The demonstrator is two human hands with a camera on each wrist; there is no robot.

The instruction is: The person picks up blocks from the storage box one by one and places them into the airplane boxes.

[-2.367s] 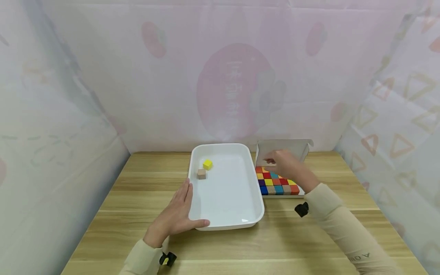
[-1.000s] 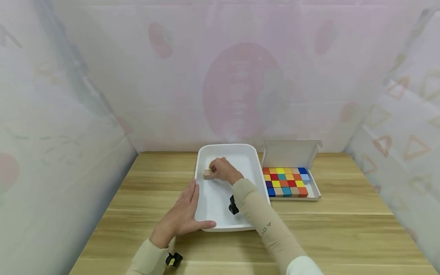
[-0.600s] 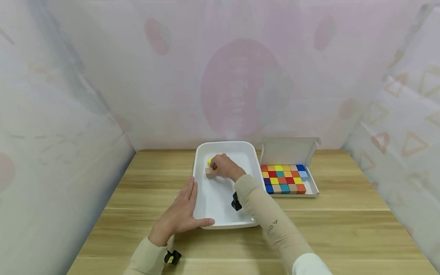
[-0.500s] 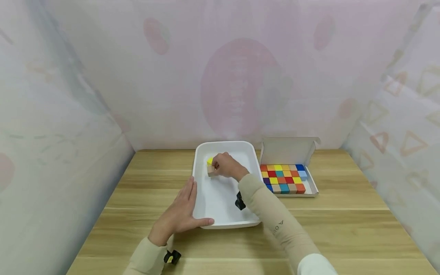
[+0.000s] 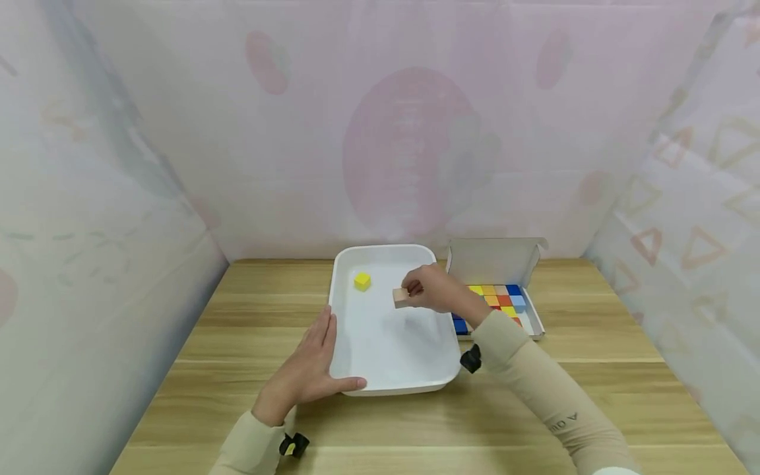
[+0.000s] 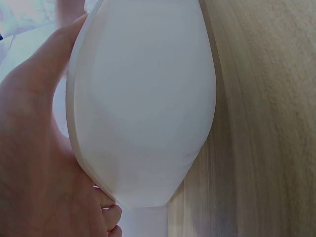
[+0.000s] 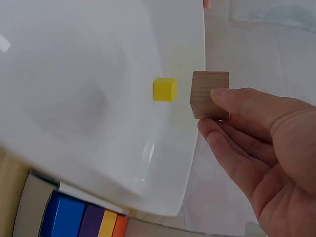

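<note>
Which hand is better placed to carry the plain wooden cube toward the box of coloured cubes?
The right hand, probably. It already pinches the wooden cube above the white tray, and the box lies on its side. The left hand rests on the tray's near left corner.

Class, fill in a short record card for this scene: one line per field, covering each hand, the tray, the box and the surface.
Left hand: left hand rests flat against the white tray at its near left corner
Right hand: right hand pinches a plain wooden cube, lifted above the tray
In tray: one yellow cube, far left part
Box: open white cardboard box of coloured cubes, right of the tray
Surface: wooden table
</note>
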